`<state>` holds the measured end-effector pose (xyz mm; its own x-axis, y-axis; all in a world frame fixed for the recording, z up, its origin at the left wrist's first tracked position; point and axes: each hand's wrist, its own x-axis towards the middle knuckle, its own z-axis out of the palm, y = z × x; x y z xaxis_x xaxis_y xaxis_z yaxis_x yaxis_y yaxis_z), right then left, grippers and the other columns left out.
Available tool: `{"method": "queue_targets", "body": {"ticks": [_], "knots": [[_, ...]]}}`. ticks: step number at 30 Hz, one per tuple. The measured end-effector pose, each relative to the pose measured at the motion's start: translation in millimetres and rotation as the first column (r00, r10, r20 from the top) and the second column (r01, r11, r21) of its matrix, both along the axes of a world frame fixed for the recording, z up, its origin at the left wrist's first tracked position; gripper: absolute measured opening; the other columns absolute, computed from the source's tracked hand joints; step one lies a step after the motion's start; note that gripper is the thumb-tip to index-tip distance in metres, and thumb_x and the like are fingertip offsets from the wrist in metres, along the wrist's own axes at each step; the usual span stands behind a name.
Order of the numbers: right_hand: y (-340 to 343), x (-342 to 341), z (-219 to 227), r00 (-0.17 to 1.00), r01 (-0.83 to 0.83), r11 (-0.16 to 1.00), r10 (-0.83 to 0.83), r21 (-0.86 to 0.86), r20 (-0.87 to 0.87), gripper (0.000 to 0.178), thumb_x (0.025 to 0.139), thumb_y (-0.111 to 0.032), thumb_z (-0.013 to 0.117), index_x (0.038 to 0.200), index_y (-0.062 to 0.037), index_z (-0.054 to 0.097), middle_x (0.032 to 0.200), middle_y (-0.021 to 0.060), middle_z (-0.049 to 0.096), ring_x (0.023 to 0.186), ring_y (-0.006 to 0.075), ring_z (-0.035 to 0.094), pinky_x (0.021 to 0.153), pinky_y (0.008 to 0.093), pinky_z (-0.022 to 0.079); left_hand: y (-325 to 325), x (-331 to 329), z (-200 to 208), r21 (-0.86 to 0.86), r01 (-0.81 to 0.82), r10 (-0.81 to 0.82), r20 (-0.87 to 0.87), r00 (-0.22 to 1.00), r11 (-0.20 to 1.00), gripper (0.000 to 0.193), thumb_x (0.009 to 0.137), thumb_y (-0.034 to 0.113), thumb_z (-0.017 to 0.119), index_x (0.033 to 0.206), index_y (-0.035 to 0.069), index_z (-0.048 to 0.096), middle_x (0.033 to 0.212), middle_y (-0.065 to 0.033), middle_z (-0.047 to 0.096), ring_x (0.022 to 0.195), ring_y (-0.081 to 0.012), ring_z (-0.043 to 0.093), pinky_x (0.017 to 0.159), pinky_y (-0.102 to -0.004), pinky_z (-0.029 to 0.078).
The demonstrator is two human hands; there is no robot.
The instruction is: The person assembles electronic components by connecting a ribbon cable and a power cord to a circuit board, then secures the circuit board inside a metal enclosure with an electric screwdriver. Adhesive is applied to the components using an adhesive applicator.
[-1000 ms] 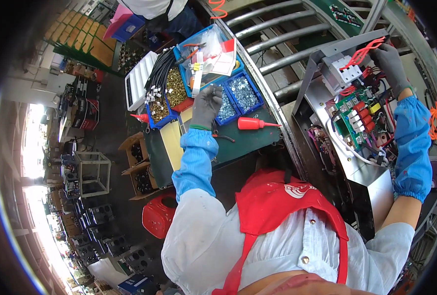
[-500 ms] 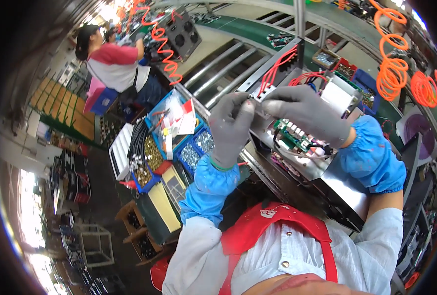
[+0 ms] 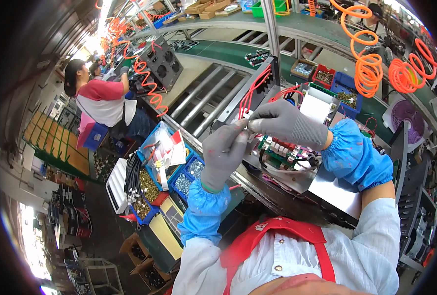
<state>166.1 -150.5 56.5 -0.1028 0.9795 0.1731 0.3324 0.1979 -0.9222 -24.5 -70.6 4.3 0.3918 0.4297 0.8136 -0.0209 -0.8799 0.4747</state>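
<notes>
Over the open metal chassis [image 3: 334,191], my two grey-gloved hands meet fingertip to fingertip. My left hand [image 3: 221,156] is closed, thumb against fingers. Coming in from the other side, my right hand [image 3: 291,125] pinches at the same spot. Whatever small piece is between the fingertips is too hidden to name. Red wires [image 3: 249,96] run down from a dark upright panel [image 3: 266,81] to just behind the fingertips. Below my right hand, a green circuit board [image 3: 277,149] with white parts sits in the chassis, near a white block [image 3: 318,109].
To the left are a blue tray [image 3: 152,139] with bags and tools, and blue bins of screws [image 3: 183,184]. More parts bins [image 3: 345,93] stand at the back right. Orange coiled hoses [image 3: 368,69] hang overhead. Rollers [image 3: 203,98] lie beyond; a co-worker [image 3: 103,98] stands far left.
The view has tilted, showing more of the far bench. My hands stay together near the red wires; my right fingertips have drawn closer to my left ones.
</notes>
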Motion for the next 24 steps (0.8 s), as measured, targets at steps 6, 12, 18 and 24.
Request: {"method": "queue_targets", "body": {"ticks": [6, 12, 18, 24], "knots": [[56.1, 84.9, -16.3, 0.629, 0.483, 0.844, -0.520, 0.234, 0.578, 0.031, 0.079, -0.031, 0.057, 0.087, -0.0059, 0.073, 0.085, 0.0179, 0.069, 0.084, 0.0368, 0.066, 0.078, 0.0461, 0.052, 32.3, -17.6, 10.2, -0.744, 0.050, 0.206, 0.247, 0.947, 0.666, 0.021, 0.089, 0.010, 0.059, 0.103, -0.003, 0.068, 0.077, -0.0019, 0.062, 0.062, -0.0040, 0.049, 0.048, -0.0181, 0.036], [101.4, 88.6, -33.0, 0.539, 0.497, 0.852, -0.453, 0.166, 0.710, 0.028, 0.078, -0.029, 0.061, 0.089, -0.0062, 0.073, 0.091, 0.0205, 0.069, 0.089, 0.0375, 0.066, 0.082, 0.0446, 0.052, 79.3, -15.4, -52.8, -0.864, 0.475, 0.128, 0.497, 0.858, 0.167, 0.019, 0.088, 0.009, 0.059, 0.102, -0.001, 0.066, 0.068, -0.0026, 0.056, 0.060, -0.0081, 0.052, 0.048, -0.0222, 0.040], [106.3, 84.0, -38.9, 0.456, 0.561, 0.812, -0.466, 0.162, 0.758, 0.032, 0.080, -0.031, 0.062, 0.093, -0.0047, 0.072, 0.094, 0.0197, 0.069, 0.093, 0.0376, 0.066, 0.085, 0.0452, 0.051, 84.3, -9.6, -88.0, -0.281, -0.209, 0.129, -0.279, 0.952, 0.937, 0.021, 0.081, -0.002, 0.061, 0.100, -0.001, 0.069, 0.089, -0.0165, 0.070, 0.083, -0.0204, 0.068, 0.068, -0.0301, 0.052], [118.7, 101.4, -54.2, 0.715, 0.519, 0.854, -0.448, 0.022, 0.536, 0.038, 0.085, -0.034, 0.060, 0.097, 0.0009, 0.068, 0.089, 0.0225, 0.067, 0.086, 0.0370, 0.065, 0.078, 0.0424, 0.051, 83.4, -1.3, -105.1, -0.550, -0.008, -0.035, -0.067, 0.997, 0.835, 0.025, 0.078, 0.004, 0.069, 0.102, 0.000, 0.070, 0.093, -0.0123, 0.070, 0.084, -0.0202, 0.068, 0.071, -0.0302, 0.053]]}}
